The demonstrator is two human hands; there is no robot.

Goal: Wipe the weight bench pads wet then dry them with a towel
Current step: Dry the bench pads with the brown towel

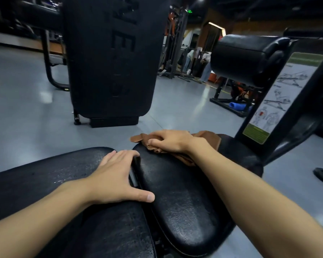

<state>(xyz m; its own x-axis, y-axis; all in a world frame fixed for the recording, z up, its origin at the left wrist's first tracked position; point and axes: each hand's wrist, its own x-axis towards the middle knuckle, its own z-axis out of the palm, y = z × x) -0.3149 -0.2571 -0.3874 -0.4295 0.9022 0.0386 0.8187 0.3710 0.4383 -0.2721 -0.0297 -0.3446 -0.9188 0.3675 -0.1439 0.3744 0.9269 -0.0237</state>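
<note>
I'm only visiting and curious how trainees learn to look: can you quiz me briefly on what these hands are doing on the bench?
1. True or false: the right hand grips a brown cloth.
2. The left hand: A) hangs in the air B) rests flat on the long bench pad C) holds the cloth.
3. What colour is the short pad under the cloth?
Key: 1 true; 2 B; 3 black.
</note>
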